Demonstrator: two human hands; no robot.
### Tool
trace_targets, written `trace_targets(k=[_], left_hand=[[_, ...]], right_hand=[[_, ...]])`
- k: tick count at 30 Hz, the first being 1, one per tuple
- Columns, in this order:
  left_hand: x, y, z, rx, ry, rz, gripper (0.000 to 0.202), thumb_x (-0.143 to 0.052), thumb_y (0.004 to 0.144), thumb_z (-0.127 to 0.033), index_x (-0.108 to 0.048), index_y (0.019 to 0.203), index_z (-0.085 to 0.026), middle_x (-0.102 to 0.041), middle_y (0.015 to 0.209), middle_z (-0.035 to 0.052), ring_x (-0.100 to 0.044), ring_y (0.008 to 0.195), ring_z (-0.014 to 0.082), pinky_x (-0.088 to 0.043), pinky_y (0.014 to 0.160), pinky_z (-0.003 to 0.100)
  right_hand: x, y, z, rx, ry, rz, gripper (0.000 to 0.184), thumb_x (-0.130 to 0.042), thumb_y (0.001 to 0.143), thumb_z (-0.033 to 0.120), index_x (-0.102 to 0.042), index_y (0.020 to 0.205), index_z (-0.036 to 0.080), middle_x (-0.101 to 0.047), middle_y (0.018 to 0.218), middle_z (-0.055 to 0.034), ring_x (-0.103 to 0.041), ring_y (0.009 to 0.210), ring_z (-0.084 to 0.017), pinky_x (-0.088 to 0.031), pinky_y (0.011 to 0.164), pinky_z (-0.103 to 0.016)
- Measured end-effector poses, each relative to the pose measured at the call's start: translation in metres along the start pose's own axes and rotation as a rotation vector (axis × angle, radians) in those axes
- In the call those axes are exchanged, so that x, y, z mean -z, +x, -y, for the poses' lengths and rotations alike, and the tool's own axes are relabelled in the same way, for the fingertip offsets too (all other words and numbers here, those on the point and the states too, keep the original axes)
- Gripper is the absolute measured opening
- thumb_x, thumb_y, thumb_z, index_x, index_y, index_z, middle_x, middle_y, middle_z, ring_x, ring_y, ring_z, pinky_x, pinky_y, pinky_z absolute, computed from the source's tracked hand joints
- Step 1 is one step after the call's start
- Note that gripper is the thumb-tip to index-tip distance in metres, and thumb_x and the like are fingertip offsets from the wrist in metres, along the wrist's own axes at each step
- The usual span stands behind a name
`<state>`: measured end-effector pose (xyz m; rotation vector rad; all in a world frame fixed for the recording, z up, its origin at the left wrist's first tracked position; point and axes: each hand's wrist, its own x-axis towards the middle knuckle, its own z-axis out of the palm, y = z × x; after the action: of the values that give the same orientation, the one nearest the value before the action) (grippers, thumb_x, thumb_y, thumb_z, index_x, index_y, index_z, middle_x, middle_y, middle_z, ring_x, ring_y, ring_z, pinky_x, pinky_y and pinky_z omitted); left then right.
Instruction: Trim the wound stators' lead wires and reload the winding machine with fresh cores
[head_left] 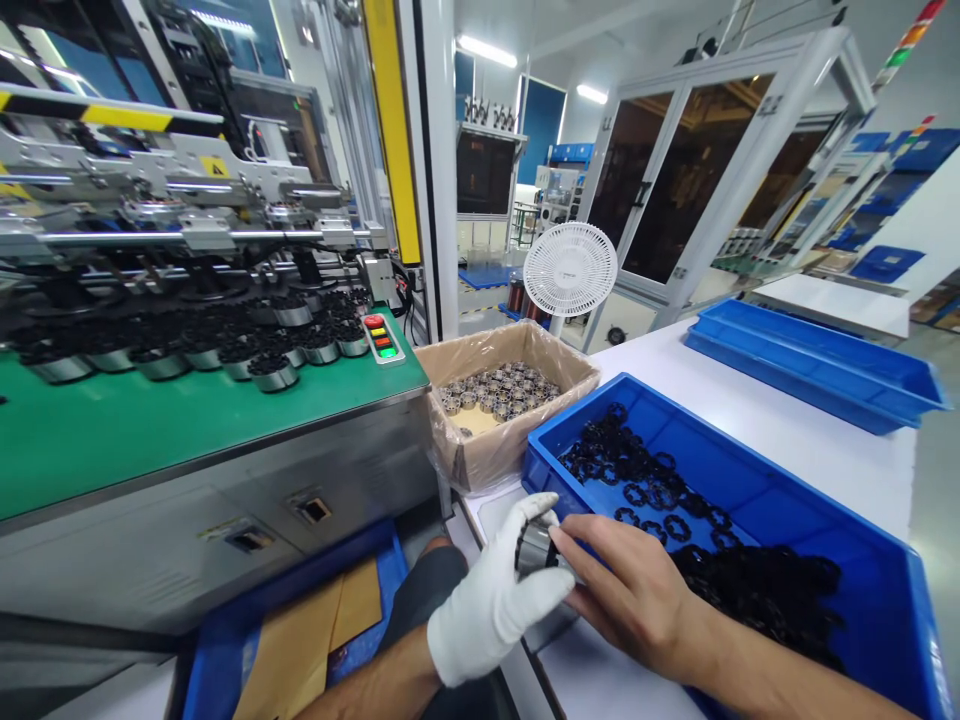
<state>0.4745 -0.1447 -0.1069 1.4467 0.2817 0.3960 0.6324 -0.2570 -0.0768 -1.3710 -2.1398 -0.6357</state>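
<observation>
A short metal ring (pixel 535 550) with black rims is up in the person's hands, above the near edge of the white table (pixel 817 435) and just beside the blue bin's near corner. It is turned on its side: its silver outer wall faces the camera, its black-edged ends point roughly left and right, and its axis runs across the view; any slight tilt is hard to judge. The white-gloved left hand (pixel 499 600) is curled into a C around it, fingers over the far side and thumb along the near side, closed only as far as the ring's width allows. The bare right hand (pixel 637 590) has its bent fingertips at the right-hand end; whether they pinch it or merely rest there I cannot tell. Right of the hands, the blue bin (pixel 750 482) holds loose black rings (pixel 765 590), heaped thickest toward its near right part. Beyond the hands stands a plastic-lined cardboard box (pixel 487 462) with metal cores (pixel 502 388) inside. To the left, black-topped cores (pixel 274 375) stand upright on a green bench (pixel 150 425).
</observation>
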Motion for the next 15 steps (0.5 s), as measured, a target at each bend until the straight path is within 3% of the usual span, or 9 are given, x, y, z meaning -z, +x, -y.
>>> trace_targets(k=[2,4,6,9,12,15], left_hand=[[0.007,0.005,-0.001,-0.048,0.133,0.015,0.053,-0.048,0.094,-0.043,-0.04,0.141,-0.019,-0.048,0.143,0.0114,-0.039,0.137,0.0264,-0.025,0.118,0.044],[0.011,0.016,0.003,-0.111,0.347,-0.05,0.051,-0.047,0.094,-0.038,-0.04,0.141,-0.02,-0.046,0.144,0.0112,-0.04,0.136,0.0255,-0.026,0.117,0.044],[0.011,0.031,0.016,-0.134,0.579,-0.137,0.055,-0.059,0.084,-0.032,-0.045,0.136,-0.019,-0.051,0.135,0.0121,-0.047,0.126,0.0267,-0.033,0.112,0.045],[0.004,0.05,0.052,-0.085,0.719,-0.061,0.044,-0.073,0.063,-0.021,-0.065,0.106,-0.016,-0.063,0.105,0.0108,-0.059,0.101,0.029,-0.047,0.092,0.043],[-0.001,0.053,0.078,-0.076,0.756,0.03,0.036,-0.08,0.055,-0.027,-0.069,0.088,-0.018,-0.065,0.094,0.0086,-0.061,0.089,0.0276,-0.051,0.081,0.039],[0.008,0.035,0.066,-0.168,0.791,-0.024,0.046,-0.084,0.055,-0.038,-0.069,0.095,-0.02,-0.067,0.097,0.0061,-0.062,0.091,0.0251,-0.051,0.083,0.034]], right_hand=[[0.001,-0.001,-0.011,-0.036,0.052,0.02,0.034,-0.058,0.094,0.033,-0.059,0.116,0.007,-0.068,0.099,-0.016,-0.066,0.088,-0.021,-0.056,0.07,-0.031],[0.003,-0.007,-0.032,-0.142,0.113,0.023,0.04,-0.058,0.093,0.04,-0.059,0.121,0.011,-0.068,0.104,-0.0142,-0.067,0.09,-0.019,-0.057,0.074,-0.03],[0.002,-0.019,-0.062,-0.346,0.074,0.014,0.041,-0.056,0.094,0.043,-0.059,0.122,0.014,-0.068,0.105,-0.0124,-0.068,0.088,-0.018,-0.058,0.077,-0.029],[-0.008,-0.041,-0.105,-0.708,-0.157,0.167,0.048,-0.047,0.093,0.053,-0.065,0.112,0.013,-0.07,0.103,-0.0122,-0.071,0.085,-0.022,-0.057,0.08,-0.035],[-0.024,-0.065,-0.133,-0.751,-0.169,0.275,0.049,-0.046,0.088,0.054,-0.071,0.094,0.013,-0.073,0.092,-0.0147,-0.073,0.076,-0.029,-0.058,0.069,-0.04],[-0.039,-0.097,-0.151,-0.777,-0.113,0.388,0.033,-0.054,0.078,0.046,-0.071,0.076,0.019,-0.073,0.076,-0.0143,-0.073,0.065,-0.03,-0.058,0.062,-0.04]])
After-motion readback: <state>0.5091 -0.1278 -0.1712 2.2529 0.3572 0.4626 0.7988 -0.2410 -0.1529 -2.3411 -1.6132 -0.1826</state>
